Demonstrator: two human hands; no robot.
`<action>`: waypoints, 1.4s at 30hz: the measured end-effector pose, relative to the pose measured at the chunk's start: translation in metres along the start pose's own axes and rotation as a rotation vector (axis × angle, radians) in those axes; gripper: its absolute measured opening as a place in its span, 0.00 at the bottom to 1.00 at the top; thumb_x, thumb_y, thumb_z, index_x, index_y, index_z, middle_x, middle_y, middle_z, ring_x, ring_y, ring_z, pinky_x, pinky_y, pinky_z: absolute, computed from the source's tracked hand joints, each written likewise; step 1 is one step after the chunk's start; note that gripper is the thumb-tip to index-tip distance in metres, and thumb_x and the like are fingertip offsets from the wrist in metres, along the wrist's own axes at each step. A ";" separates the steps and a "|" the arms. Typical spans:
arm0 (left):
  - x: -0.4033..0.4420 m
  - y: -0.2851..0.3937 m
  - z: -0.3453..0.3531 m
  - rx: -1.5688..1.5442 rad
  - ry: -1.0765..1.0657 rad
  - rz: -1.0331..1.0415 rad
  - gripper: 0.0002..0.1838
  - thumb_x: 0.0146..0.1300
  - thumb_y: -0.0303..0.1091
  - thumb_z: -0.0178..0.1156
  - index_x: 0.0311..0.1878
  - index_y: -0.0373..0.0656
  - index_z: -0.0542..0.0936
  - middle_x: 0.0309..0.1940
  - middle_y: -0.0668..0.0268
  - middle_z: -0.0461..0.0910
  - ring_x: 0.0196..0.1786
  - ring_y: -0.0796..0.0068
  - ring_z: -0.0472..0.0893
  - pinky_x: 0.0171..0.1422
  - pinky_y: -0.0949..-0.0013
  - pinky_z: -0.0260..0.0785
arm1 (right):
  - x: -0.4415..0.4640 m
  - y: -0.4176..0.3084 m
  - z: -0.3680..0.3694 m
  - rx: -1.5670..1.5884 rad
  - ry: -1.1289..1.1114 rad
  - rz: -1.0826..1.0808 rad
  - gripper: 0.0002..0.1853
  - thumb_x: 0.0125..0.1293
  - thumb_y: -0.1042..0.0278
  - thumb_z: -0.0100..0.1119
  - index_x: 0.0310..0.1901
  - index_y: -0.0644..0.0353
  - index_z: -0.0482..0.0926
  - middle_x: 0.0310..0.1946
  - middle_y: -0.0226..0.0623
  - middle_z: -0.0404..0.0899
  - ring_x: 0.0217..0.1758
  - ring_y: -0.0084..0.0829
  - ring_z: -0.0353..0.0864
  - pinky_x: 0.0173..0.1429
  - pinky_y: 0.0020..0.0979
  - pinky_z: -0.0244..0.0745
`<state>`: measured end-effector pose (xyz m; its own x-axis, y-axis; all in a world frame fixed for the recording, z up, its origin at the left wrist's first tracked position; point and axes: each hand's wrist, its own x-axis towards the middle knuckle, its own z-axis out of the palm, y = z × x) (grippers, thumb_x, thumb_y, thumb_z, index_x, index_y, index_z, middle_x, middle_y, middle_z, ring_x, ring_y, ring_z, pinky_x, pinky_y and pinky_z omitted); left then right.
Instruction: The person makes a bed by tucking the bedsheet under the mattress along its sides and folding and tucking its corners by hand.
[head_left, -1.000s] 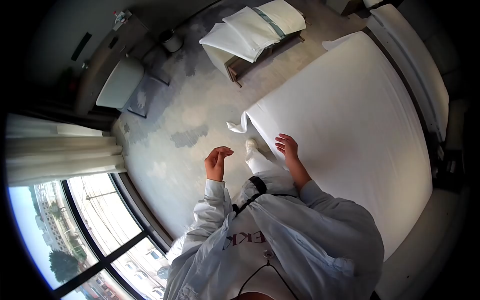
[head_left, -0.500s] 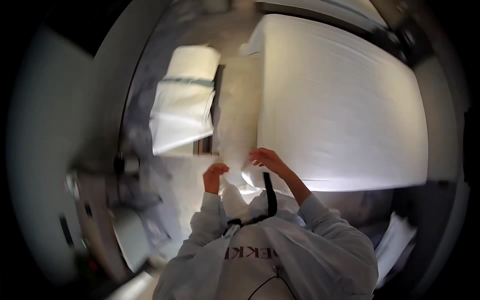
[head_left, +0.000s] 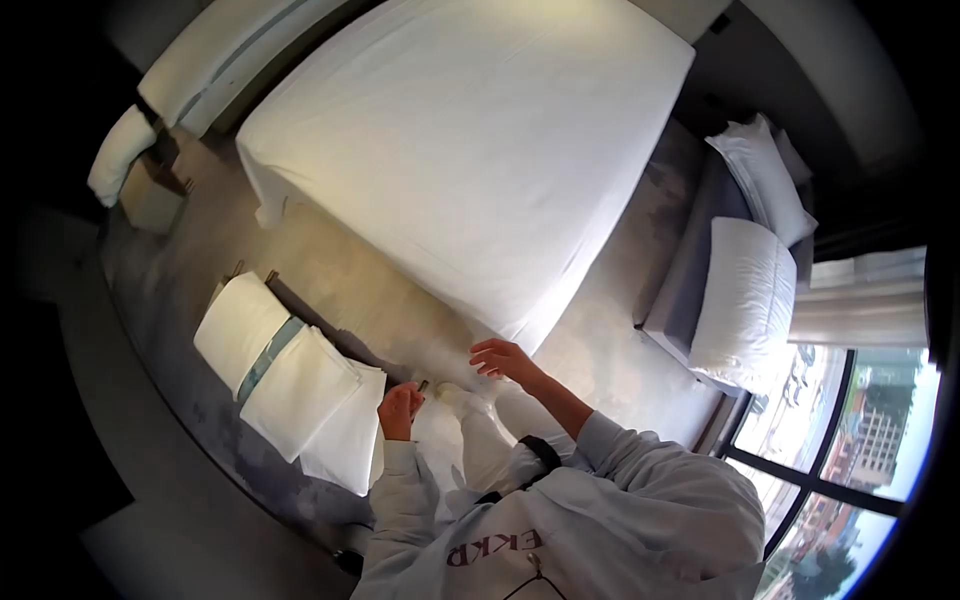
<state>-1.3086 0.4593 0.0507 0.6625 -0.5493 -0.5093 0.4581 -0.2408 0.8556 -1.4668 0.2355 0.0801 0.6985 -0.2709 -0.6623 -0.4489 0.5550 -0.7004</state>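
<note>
My left hand [head_left: 400, 408] is closed, its fingers curled in, close to the end of a low bench stacked with folded white linen [head_left: 310, 390]. Just past the fingertips shows a small dark piece [head_left: 423, 385]; whether it is held or is a bench leg, I cannot tell. My right hand [head_left: 505, 362] is in the air with its fingers apart and nothing in it. Beyond it lies the near corner of a bed covered by a smooth white sheet [head_left: 470, 150]. A blue-green band [head_left: 270, 357] crosses the folded linen.
To the right, a grey sofa [head_left: 672, 290] bears a white duvet [head_left: 745, 300] and pillows [head_left: 760, 180]. A window [head_left: 850, 430] with a pale curtain [head_left: 865, 300] is at the far right. White bedding [head_left: 240, 55] and a small box-like stand [head_left: 152, 195] are at the upper left.
My view has swung to the right, bringing the sofa and window in. The bed and linen bench now appear turned and further left. My left hand's fingers look more tightly curled.
</note>
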 end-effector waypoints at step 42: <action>0.191 -0.120 0.121 0.164 -0.404 -0.313 0.17 0.61 0.38 0.59 0.50 0.41 0.79 0.41 0.71 0.78 0.45 0.83 0.75 0.42 0.81 0.64 | 0.166 0.089 -0.126 0.018 0.307 0.249 0.17 0.62 0.68 0.53 0.54 0.53 0.75 0.37 0.31 0.82 0.32 0.23 0.80 0.32 0.24 0.72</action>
<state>-1.3085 0.2867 -0.1382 0.2133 -0.6877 -0.6939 0.4771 -0.5465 0.6883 -1.4605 0.1411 -0.1260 0.3694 -0.3472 -0.8620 -0.5715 0.6465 -0.5053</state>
